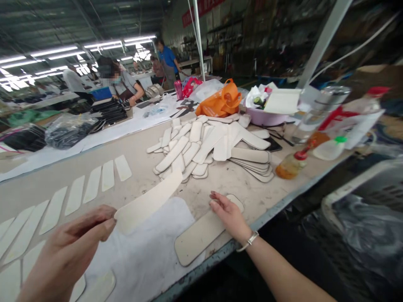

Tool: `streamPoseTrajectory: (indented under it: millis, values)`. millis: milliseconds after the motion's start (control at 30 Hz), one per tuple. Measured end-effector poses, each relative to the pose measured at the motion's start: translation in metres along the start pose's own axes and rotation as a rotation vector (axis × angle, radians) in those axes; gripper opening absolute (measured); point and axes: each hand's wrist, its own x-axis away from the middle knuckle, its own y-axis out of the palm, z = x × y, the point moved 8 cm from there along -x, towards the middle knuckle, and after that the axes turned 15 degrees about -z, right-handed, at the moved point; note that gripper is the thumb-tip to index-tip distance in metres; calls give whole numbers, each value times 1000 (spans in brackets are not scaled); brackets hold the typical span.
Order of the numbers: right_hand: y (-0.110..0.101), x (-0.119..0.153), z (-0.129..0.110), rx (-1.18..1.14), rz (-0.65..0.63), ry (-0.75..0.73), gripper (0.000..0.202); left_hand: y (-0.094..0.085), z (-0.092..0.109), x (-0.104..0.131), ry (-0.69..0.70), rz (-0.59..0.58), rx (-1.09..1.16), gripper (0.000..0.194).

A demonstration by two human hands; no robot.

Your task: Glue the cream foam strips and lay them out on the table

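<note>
My left hand (75, 247) pinches the left end of a thin, curved cream strip (149, 203) with rounded corners, held above a white cloth (135, 262). My right hand (229, 214), with a bracelet at the wrist, is over a thicker cream padded strip (201, 237) near the table's front edge. Its fingers are partly stretched out and hold nothing; whether they touch that strip I cannot tell. Beyond my hands lies a loose heap of cream strips (189, 147). At the left, several pale flat strips (75, 195) are laid out in a row.
An orange bag (220, 100) and a purple basin (267, 117) stand behind the heap. On the right are a bottle of amber liquid (291, 163) and a green-capped bottle (330, 147). A crate (333, 201) stands beside the table. Co-workers (121, 82) are farther back.
</note>
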Motion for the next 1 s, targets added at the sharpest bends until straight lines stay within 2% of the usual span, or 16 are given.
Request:
streamPoseTrajectory:
  millis: [133, 300, 400, 467, 533, 633, 700, 800, 900, 1000]
  values:
    - [-4, 0, 7, -207, 7, 76, 59, 18, -13, 31, -93, 10, 428, 30]
    - [-21, 9, -6, -183, 42, 80, 50, 59, -22, 53, -326, -53, 626, 36]
    - [-39, 16, -11, -90, 84, 85, 41, 81, -23, 57, -318, -90, 674, 36]
    - [-53, 19, -15, -7, 120, 89, 34, 101, -25, 56, -263, -196, 675, 33]
    - [-67, 21, -21, 83, 143, 90, 27, 120, -31, 55, -217, -283, 609, 33]
    - [-82, 24, -29, 236, 148, 105, 22, 138, -47, 55, -221, -316, 412, 37]
    - [-89, 25, -32, 339, 151, 126, 21, 145, -52, 55, -235, -321, 259, 39]
    - [-94, 26, -32, 466, 149, 159, 9, 152, -48, 53, -204, -344, 65, 39]
    - [-94, 24, -27, 555, 133, 191, 5, 158, -43, 51, -174, -384, -55, 39]
    - [-94, 20, -23, 624, 125, 219, 4, 165, -48, 49, -170, -441, -176, 39]
